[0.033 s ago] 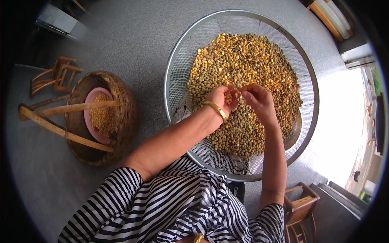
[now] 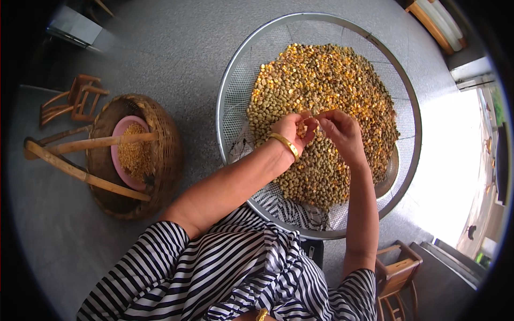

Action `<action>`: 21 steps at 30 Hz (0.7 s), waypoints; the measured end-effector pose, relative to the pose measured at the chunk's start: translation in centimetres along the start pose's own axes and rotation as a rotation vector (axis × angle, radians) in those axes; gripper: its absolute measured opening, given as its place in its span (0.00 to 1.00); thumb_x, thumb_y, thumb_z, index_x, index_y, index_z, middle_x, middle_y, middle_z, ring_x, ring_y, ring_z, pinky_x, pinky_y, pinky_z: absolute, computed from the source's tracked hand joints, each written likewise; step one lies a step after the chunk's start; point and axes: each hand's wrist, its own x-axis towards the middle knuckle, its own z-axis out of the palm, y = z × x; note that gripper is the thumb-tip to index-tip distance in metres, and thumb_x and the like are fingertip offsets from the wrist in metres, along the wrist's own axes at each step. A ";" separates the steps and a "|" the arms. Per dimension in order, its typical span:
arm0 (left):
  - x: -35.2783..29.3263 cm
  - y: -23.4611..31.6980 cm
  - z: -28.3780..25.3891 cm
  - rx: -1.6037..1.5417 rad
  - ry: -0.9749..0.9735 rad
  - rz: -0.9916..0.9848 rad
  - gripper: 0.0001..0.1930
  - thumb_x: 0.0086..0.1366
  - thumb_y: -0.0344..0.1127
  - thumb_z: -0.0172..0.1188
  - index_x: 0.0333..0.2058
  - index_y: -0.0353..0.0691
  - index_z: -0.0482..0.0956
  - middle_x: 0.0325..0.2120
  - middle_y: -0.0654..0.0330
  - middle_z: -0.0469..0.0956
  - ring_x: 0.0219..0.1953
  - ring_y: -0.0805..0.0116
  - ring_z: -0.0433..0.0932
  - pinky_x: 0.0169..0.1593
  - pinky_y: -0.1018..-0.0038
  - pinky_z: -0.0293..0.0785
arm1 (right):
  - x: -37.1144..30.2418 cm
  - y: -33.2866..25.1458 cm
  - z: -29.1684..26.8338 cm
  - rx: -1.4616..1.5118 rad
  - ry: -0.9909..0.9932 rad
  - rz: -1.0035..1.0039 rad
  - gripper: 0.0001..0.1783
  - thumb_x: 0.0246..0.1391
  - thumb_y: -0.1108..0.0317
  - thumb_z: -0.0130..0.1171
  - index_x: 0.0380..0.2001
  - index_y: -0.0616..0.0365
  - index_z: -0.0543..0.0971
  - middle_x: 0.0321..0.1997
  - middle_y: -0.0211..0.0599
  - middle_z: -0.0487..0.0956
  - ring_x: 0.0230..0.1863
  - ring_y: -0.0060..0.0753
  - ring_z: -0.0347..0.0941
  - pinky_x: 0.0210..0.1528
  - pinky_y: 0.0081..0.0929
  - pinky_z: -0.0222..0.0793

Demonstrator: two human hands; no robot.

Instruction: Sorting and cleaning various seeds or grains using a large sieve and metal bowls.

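A heap of greenish-brown beans mixed with yellow-orange ones lies in a large round wire-mesh sieve. Over the middle of this heap, my left hand is cupped around a few pale orange beans, its fingertips pointing toward the other hand. A gold bangle circles that wrist. Close on its right, my right hand is closed in a pinch, thumb and forefinger meeting near the left fingertips. Whatever is between them is too small to make out.
To the left stands a woven basket with a bamboo handle; a pink basin of yellow kernels sits inside. Small wooden chairs are at far left and lower right. A metal bowl shows at the heap's right edge.
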 end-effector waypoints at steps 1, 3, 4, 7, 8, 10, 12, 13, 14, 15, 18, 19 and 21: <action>0.0 0.0 0.0 -0.002 0.014 0.010 0.10 0.57 0.31 0.40 0.35 0.34 0.67 0.31 0.57 0.68 0.34 0.67 0.68 0.43 0.71 0.63 | 0.2 0.7 -0.1 0.000 0.001 0.001 0.05 0.40 0.74 0.53 0.25 0.61 0.74 0.21 0.37 0.72 0.20 0.27 0.69 0.23 0.19 0.64; 0.1 -0.1 0.2 0.001 0.024 0.018 0.10 0.57 0.31 0.40 0.35 0.34 0.67 0.31 0.57 0.67 0.34 0.67 0.68 0.43 0.71 0.63 | 0.6 2.2 -0.6 -0.514 0.085 -0.249 0.07 0.39 0.73 0.54 0.27 0.60 0.74 0.22 0.37 0.72 0.20 0.27 0.69 0.24 0.19 0.64; 0.2 -0.1 0.2 0.011 0.033 0.022 0.10 0.57 0.31 0.40 0.35 0.34 0.67 0.31 0.57 0.68 0.34 0.67 0.68 0.43 0.71 0.63 | 0.5 2.8 -0.8 -0.594 0.078 -0.218 0.07 0.40 0.72 0.54 0.27 0.57 0.73 0.22 0.36 0.71 0.22 0.31 0.70 0.25 0.22 0.65; 0.2 0.0 0.5 0.026 0.047 0.030 0.10 0.57 0.31 0.41 0.34 0.34 0.67 0.30 0.57 0.68 0.34 0.67 0.68 0.43 0.71 0.63 | 0.5 4.0 -0.2 -0.757 0.105 -0.259 0.04 0.40 0.70 0.52 0.24 0.56 0.72 0.23 0.35 0.70 0.24 0.36 0.69 0.25 0.27 0.65; 0.1 0.0 0.5 0.026 0.053 0.038 0.10 0.56 0.30 0.41 0.34 0.34 0.68 0.30 0.57 0.68 0.34 0.67 0.68 0.43 0.71 0.63 | 0.6 3.9 0.0 -0.788 0.094 -0.258 0.03 0.40 0.69 0.52 0.22 0.55 0.71 0.24 0.34 0.70 0.25 0.39 0.69 0.25 0.30 0.64; 0.2 0.1 0.3 0.020 0.057 0.039 0.10 0.56 0.30 0.41 0.34 0.34 0.68 0.30 0.57 0.68 0.34 0.67 0.68 0.43 0.71 0.63 | 0.6 3.8 0.3 -0.804 0.093 -0.263 0.03 0.40 0.69 0.52 0.22 0.56 0.71 0.24 0.34 0.70 0.25 0.39 0.69 0.25 0.30 0.64; 0.2 0.1 0.3 0.013 0.057 0.037 0.10 0.56 0.30 0.41 0.34 0.34 0.68 0.30 0.57 0.68 0.34 0.67 0.68 0.43 0.71 0.63 | 0.6 3.9 0.2 -0.823 0.096 -0.266 0.04 0.40 0.69 0.52 0.22 0.56 0.71 0.24 0.34 0.70 0.25 0.40 0.69 0.24 0.31 0.64; 0.2 0.1 0.4 0.012 0.057 0.037 0.10 0.56 0.30 0.41 0.34 0.34 0.68 0.30 0.57 0.68 0.34 0.67 0.68 0.43 0.71 0.63 | 0.6 4.2 0.0 -0.809 0.119 -0.265 0.04 0.40 0.69 0.53 0.22 0.57 0.71 0.23 0.34 0.70 0.24 0.38 0.69 0.24 0.29 0.64; 0.1 0.2 0.4 0.008 0.059 0.039 0.09 0.56 0.30 0.41 0.34 0.34 0.68 0.30 0.57 0.68 0.34 0.67 0.68 0.43 0.71 0.63 | 0.7 4.2 0.0 -0.794 0.139 -0.266 0.04 0.40 0.70 0.53 0.22 0.58 0.71 0.22 0.35 0.71 0.22 0.37 0.69 0.23 0.27 0.64; 0.0 0.2 0.5 0.005 0.059 0.040 0.09 0.56 0.30 0.41 0.34 0.34 0.68 0.30 0.57 0.68 0.34 0.67 0.68 0.43 0.71 0.63 | 0.7 4.0 -0.2 -0.795 0.136 -0.267 0.04 0.40 0.70 0.53 0.22 0.58 0.71 0.22 0.35 0.71 0.22 0.37 0.69 0.23 0.27 0.64; -0.2 0.2 0.4 0.030 0.061 0.039 0.09 0.57 0.30 0.41 0.34 0.34 0.67 0.30 0.57 0.68 0.33 0.67 0.68 0.42 0.71 0.64 | 0.5 1.3 -0.4 -0.482 0.181 -0.171 0.06 0.38 0.74 0.56 0.23 0.64 0.73 0.20 0.36 0.72 0.17 0.23 0.66 0.22 0.19 0.62; -0.1 0.1 0.2 -0.002 0.037 0.033 0.09 0.57 0.30 0.41 0.34 0.34 0.67 0.30 0.57 0.68 0.33 0.68 0.68 0.42 0.72 0.64 | 0.3 0.5 -0.2 -0.479 0.175 -0.174 0.06 0.38 0.74 0.56 0.23 0.64 0.73 0.20 0.36 0.72 0.17 0.23 0.66 0.22 0.19 0.62; 0.1 0.0 0.0 -0.034 0.011 0.020 0.09 0.57 0.30 0.41 0.33 0.34 0.67 0.30 0.57 0.68 0.34 0.68 0.68 0.42 0.72 0.64 | 0.0 -0.2 0.1 -0.074 0.042 -0.031 0.05 0.38 0.74 0.55 0.23 0.64 0.73 0.20 0.35 0.72 0.17 0.21 0.65 0.21 0.19 0.62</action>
